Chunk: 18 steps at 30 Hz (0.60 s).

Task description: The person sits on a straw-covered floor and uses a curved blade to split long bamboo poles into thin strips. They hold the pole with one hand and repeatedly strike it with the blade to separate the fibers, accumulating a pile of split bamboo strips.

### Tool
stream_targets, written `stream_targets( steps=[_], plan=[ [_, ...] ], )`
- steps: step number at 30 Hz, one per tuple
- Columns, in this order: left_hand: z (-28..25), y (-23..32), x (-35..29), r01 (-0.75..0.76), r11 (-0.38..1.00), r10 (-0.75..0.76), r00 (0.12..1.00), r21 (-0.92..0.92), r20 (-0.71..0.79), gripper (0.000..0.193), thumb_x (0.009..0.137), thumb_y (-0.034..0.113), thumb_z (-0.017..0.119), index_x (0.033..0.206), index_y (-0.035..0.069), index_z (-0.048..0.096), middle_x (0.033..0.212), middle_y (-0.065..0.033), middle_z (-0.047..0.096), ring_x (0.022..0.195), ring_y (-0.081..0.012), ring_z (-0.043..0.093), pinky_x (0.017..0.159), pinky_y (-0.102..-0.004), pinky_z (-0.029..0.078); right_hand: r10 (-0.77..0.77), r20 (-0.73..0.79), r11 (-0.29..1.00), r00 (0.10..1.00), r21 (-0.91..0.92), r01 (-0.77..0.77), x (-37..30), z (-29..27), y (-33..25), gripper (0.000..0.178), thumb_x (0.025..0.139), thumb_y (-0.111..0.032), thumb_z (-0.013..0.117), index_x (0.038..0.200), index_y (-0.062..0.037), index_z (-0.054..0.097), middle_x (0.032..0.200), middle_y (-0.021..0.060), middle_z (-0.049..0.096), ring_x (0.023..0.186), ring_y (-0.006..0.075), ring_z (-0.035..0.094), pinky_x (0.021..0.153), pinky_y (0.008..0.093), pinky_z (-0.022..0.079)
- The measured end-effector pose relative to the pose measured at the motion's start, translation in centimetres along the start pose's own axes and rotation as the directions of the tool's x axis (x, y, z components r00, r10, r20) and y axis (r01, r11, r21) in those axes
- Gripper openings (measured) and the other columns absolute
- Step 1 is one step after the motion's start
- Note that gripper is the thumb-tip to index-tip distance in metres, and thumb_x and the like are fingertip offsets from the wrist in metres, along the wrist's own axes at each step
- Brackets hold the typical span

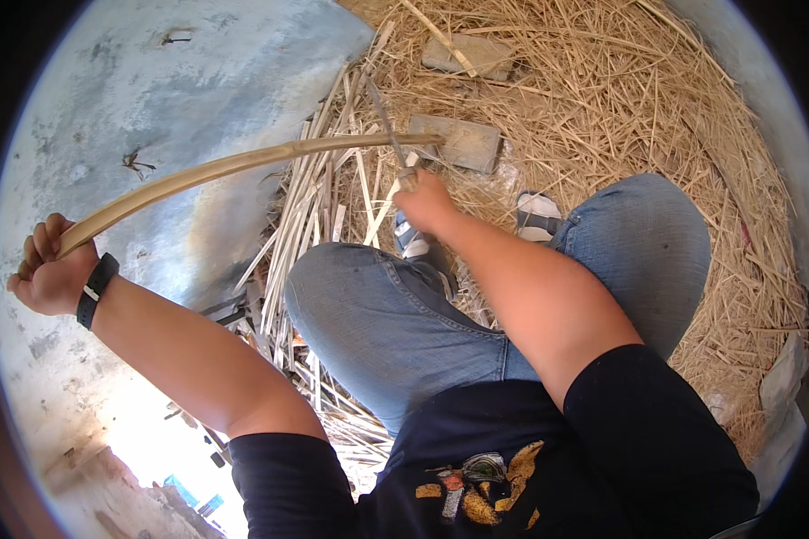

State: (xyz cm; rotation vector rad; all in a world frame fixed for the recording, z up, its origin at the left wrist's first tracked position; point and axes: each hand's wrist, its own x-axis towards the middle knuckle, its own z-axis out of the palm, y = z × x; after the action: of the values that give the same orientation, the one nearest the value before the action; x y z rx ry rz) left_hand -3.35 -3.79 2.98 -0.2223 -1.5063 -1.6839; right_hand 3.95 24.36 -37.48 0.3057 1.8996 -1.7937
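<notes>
A long split length of bamboo (216, 167) runs from the left side to a grey brick (476, 144) in front of my feet. My left hand (58, 265), with a dark band on its wrist, is closed round its near-left end and holds that end out to the side. The far end lies on or just over the brick's edge. In my right hand (427, 202) is the handle of a knife (386, 117); its narrow blade points away from me and crosses the bamboo close to the far end. Whether the edge has entered the bamboo cannot be made out.
Shavings and thin strips (629, 99) cover the floor ahead and to the right. A bundle of pale bamboo strips (301, 216) lies along the worn bluish wall (216, 81) at left. Another brick (467, 56) sits farther off. My shoes (537, 214) are beside the nearer brick.
</notes>
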Motion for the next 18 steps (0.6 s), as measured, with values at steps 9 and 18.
stream_targets(
  steps=[9, 18],
  plan=[
    [0.5, 0.3, 2.0, 0.001, 1.0, -0.001, 0.998, 0.001, 0.061, 0.044, 0.092, 0.037, 0.04, 0.055, 0.019, 0.023, 0.053, 0.0021, 0.027, 0.044, -0.013, 0.024, 0.045, -0.0281, 0.023, -0.307, 0.075, 0.952, 0.949, 0.016, 0.307, -1.0, 1.5, 0.6, 0.038, 0.078, -0.019, 0.068, 0.11, -0.0005, 0.059, 0.096, 0.0196, 0.069, 0.09, 0.0345, 0.068, 0.082, 0.0426, 0.053],
    [-5.0, -1.0, 3.0, 0.107, 0.985, -0.095, 0.992, -0.133, 0.087, 0.044, 0.091, 0.035, 0.045, 0.053, 0.02, 0.026, 0.052, 0.0037, 0.028, 0.043, -0.0119, 0.028, 0.046, -0.0274, 0.026, -0.112, -0.091, 0.986, 0.989, -0.131, 0.1, -0.7, 1.6, -0.3, 0.04, 0.078, -0.022, 0.066, 0.111, 0.0001, 0.058, 0.091, 0.0213, 0.068, 0.087, 0.0354, 0.068, 0.079, 0.0432, 0.053]
  ],
)
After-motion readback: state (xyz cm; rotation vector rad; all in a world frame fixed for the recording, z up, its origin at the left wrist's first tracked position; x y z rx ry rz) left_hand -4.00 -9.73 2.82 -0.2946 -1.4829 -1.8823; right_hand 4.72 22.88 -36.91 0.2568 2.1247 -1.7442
